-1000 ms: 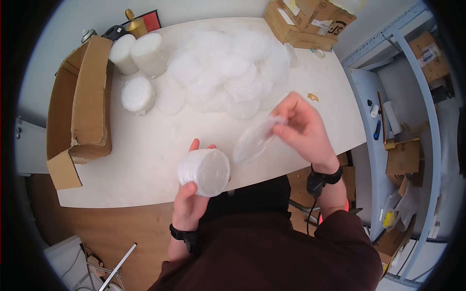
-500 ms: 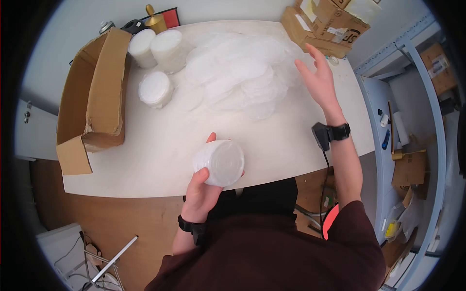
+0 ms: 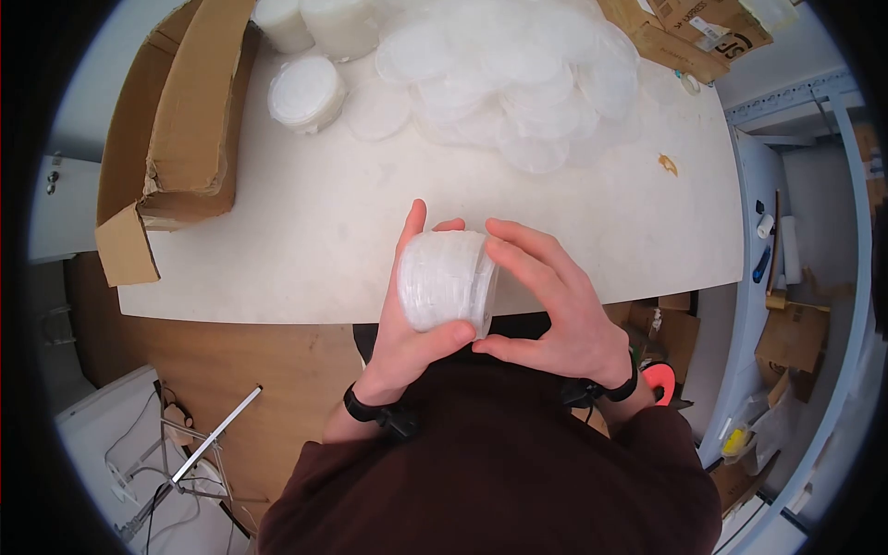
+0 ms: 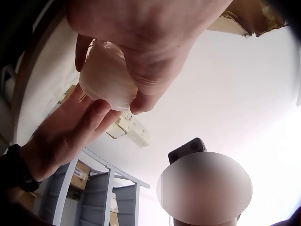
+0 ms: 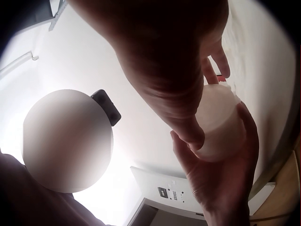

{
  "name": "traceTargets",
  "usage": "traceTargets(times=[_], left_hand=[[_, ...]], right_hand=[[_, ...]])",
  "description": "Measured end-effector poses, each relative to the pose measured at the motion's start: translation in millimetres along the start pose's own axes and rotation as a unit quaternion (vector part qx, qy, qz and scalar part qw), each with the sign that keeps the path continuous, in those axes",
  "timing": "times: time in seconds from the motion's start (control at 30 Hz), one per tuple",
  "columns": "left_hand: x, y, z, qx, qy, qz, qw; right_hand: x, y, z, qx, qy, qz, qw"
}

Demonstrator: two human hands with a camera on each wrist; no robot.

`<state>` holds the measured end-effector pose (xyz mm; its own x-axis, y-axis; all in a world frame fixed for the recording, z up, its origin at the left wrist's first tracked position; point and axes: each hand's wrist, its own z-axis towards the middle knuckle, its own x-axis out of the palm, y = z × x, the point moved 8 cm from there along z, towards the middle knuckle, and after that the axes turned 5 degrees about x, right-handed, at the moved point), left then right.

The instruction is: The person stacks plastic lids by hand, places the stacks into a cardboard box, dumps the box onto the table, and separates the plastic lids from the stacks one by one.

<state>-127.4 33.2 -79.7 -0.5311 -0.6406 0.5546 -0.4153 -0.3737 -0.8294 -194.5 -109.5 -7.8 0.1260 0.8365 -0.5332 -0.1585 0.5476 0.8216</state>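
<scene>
A thick stack of translucent white discs is gripped by the left hand, fingers behind it and thumb across its lower edge. The right hand touches the stack's right face with fingertips at the top and thumb at the bottom, the fingers spread around its rim. In the right wrist view the stack lies between both hands. In the left wrist view the stack shows under the left hand, with the right hand beside it. Loose discs lie heaped across the table's far part.
Rounded disc stacks stand at the table's far left beside an open cardboard box. More cardboard boxes are at the far right. A metal shelf stands right of the table, whose front edge runs near the hands.
The right hand let go of a loose disc near the heap, then came back to the held stack. The left hand has turned the stack so its side shows. The head view has shifted.
</scene>
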Motion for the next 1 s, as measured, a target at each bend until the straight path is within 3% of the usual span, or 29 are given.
traceTargets(times=[0.33,0.57,0.73,0.97,1.0], left_hand=[[-0.6,-1.2,-3.3,0.012,-0.021,-0.007,1.0],[-2.5,4.5,-4.3,-0.032,-0.033,-0.097,0.994],[-4.5,10.8,-6.2,-0.046,-0.035,-0.124,0.991],[-0.8,14.3,-8.9,-0.073,-0.018,-0.126,0.989],[0.0,15.7,-8.4,-0.085,-0.013,-0.132,0.988]], right_hand=[[-4.0,-0.1,-8.8,-0.056,-0.103,-0.021,0.993],[-12.9,5.0,-8.8,-0.055,-0.12,-0.025,0.991],[-22.5,7.5,-10.6,-0.081,-0.181,-0.126,0.972],[-31.7,14.2,-2.8,-0.083,-0.189,-0.125,0.97],[-31.3,11.1,1.0,-0.064,-0.155,-0.07,0.983]])
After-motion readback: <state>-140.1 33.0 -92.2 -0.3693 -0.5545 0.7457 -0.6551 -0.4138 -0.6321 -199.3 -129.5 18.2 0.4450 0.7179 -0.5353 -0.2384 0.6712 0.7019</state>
